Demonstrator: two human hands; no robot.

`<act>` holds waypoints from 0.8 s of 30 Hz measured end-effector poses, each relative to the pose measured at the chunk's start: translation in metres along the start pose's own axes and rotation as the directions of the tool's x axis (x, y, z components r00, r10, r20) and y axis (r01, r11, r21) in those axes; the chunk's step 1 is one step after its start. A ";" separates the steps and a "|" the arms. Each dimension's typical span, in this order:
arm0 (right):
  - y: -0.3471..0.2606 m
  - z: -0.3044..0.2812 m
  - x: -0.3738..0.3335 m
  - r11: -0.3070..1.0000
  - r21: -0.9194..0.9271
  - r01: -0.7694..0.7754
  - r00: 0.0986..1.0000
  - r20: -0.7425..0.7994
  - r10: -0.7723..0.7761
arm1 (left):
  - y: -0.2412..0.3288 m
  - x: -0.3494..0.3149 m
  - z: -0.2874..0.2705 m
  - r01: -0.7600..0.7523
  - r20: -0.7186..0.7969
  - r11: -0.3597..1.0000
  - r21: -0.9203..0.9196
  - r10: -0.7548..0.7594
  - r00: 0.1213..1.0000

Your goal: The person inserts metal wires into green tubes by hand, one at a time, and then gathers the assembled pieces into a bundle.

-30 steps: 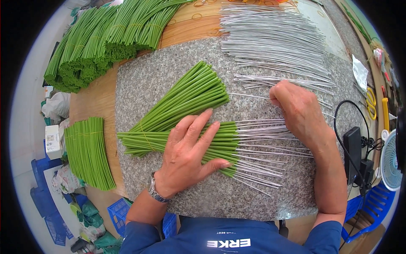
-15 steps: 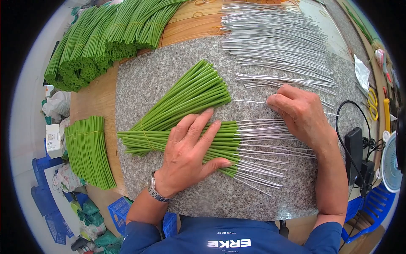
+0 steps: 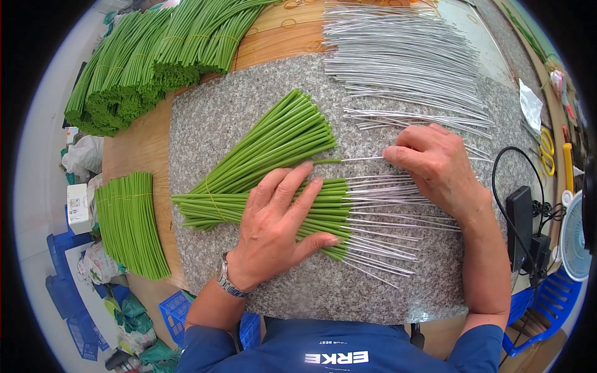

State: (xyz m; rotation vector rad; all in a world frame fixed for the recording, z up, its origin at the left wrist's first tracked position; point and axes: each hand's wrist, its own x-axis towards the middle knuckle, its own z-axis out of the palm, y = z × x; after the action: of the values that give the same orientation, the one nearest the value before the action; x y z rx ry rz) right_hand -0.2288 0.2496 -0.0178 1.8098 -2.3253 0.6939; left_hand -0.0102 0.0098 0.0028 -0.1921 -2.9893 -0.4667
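A bundle of thin green tubes [image 3: 273, 142], tied with a rubber band [image 3: 214, 196], fans out on the grey stone slab. My left hand [image 3: 277, 217] lies flat over its lower group, fingers spread and pressing lightly. White wires [image 3: 388, 214] stick out of the right ends of these lower tubes. By my left fingertips, a single green tube [image 3: 328, 161] lies apart from the upper group. Its right end meets a thin wire [image 3: 364, 158], which my right hand [image 3: 432, 158] pinches between thumb and fingers. Whether the wire tip is inside the tube is too small to tell.
A large pile of loose silver wires [image 3: 404, 62] covers the slab's far right. Thick green tube bundles [image 3: 149, 62] are stacked far left; a smaller bundle [image 3: 132, 225] lies at left. On the right are yellow scissors [image 3: 546, 152], a black adapter [image 3: 519, 221] and a fan [image 3: 573, 236].
My right hand has shifted slightly left and toward me with the wire. One tube now sits separate from the upper group, against the wire's tip. My left hand stays almost still.
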 end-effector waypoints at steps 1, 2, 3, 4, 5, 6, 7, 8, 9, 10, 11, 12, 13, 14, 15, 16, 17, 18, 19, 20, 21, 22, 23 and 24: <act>-0.001 0.001 0.001 1.000 -0.003 -0.001 1.000 0.000 0.001 | 0.000 0.000 -0.001 -0.002 -0.002 1.000 0.000 0.002 1.000; -0.005 0.005 0.003 1.000 0.002 0.026 1.000 -0.017 -0.026 | 0.000 0.000 0.000 -0.021 -0.011 1.000 0.020 0.021 1.000; -0.009 0.009 0.005 0.999 0.003 0.050 0.998 -0.033 -0.050 | 0.000 0.001 0.001 -0.043 -0.023 0.998 0.038 0.044 0.999; -0.015 0.016 0.007 0.997 0.047 0.060 0.996 -0.062 -0.057 | 0.000 0.002 0.000 -0.053 -0.027 0.998 0.030 0.054 0.998; -0.022 0.025 0.009 0.995 0.067 0.080 0.995 -0.058 -0.076 | 0.001 0.002 -0.001 -0.056 -0.019 0.998 0.037 0.056 0.998; -0.029 0.030 0.011 0.991 0.086 0.099 0.994 -0.056 -0.094 | 0.002 0.002 -0.003 -0.060 -0.011 0.997 0.045 0.061 0.998; -0.037 0.031 0.014 0.985 0.138 0.107 0.993 -0.058 -0.100 | 0.001 0.003 -0.002 -0.068 -0.024 0.997 0.032 0.068 0.997; -0.037 0.031 0.014 0.985 0.134 0.106 0.993 -0.058 -0.099 | 0.000 0.000 -0.002 -0.071 -0.026 0.997 0.031 0.072 0.997; -0.037 0.030 0.014 0.987 0.134 0.092 0.990 -0.116 -0.077 | -0.002 -0.002 0.000 -0.062 -0.031 0.998 0.008 0.062 0.998; -0.036 0.030 0.015 0.988 0.134 0.080 0.983 -0.174 -0.056 | -0.003 -0.003 0.001 -0.051 -0.036 0.999 -0.014 0.051 0.998; -0.028 0.026 0.011 0.998 0.064 0.003 0.982 -0.190 0.010 | -0.003 -0.003 0.000 -0.050 -0.037 0.999 -0.012 0.049 0.998; -0.021 0.021 0.009 0.995 0.022 -0.092 0.965 -0.244 0.095 | -0.003 -0.003 0.000 -0.051 -0.043 0.999 -0.016 0.050 0.998; -0.014 0.014 0.008 0.982 -0.014 -0.188 0.938 -0.300 0.175 | -0.003 -0.003 0.000 -0.052 -0.048 0.998 -0.020 0.051 0.998; -0.007 0.008 0.006 0.968 -0.029 -0.247 0.926 -0.303 0.227 | -0.003 -0.003 0.000 -0.047 -0.047 0.999 -0.016 0.046 0.998; 0.000 0.005 0.002 0.969 -0.029 -0.247 0.926 -0.301 0.227 | -0.003 -0.002 0.001 -0.049 -0.051 0.999 -0.023 0.047 0.998; 0.008 0.003 -0.002 0.956 -0.058 -0.288 0.934 -0.237 0.267 | -0.003 -0.002 0.002 -0.050 -0.055 0.998 -0.029 0.048 0.997; 0.013 0.002 -0.004 0.941 -0.088 -0.326 0.935 -0.174 0.308 | -0.004 -0.002 0.002 -0.048 -0.054 0.998 -0.027 0.046 0.997; 0.014 0.001 -0.004 0.936 -0.043 -0.348 0.931 -0.130 0.340 | -0.004 -0.002 0.002 -0.047 -0.058 0.998 -0.029 0.045 0.997; 0.015 0.002 -0.003 0.937 -0.040 -0.347 0.932 -0.130 0.339 | -0.004 -0.002 0.002 -0.047 -0.062 0.998 -0.030 0.045 0.997; 0.016 0.002 -0.002 0.950 -0.058 -0.308 0.947 -0.112 0.301 | -0.004 -0.002 0.002 -0.044 -0.061 0.999 -0.027 0.043 0.997; 0.017 0.003 -0.001 0.960 -0.075 -0.269 0.961 -0.094 0.262 | -0.004 -0.001 0.001 -0.044 -0.058 0.999 -0.018 0.043 0.997; 0.017 0.003 0.000 0.961 -0.071 -0.268 0.961 -0.095 0.261 | -0.003 -0.001 0.001 -0.043 -0.055 0.999 -0.008 0.043 0.998; 0.017 0.003 0.001 0.965 -0.100 -0.241 0.968 -0.100 0.231 | -0.003 -0.001 0.001 -0.039 -0.052 0.999 -0.002 0.039 0.998; 0.017 0.003 0.001 0.968 -0.130 -0.214 0.974 -0.105 0.201 | -0.002 -0.001 0.002 -0.037 -0.061 0.999 0.002 0.037 0.997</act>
State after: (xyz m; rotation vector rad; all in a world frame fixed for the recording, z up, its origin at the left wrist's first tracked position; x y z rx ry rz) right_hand -0.2446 0.2502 -0.0252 1.4605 -2.4574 0.6060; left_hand -0.0100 0.0081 0.0001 -0.2290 -2.9206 -0.4584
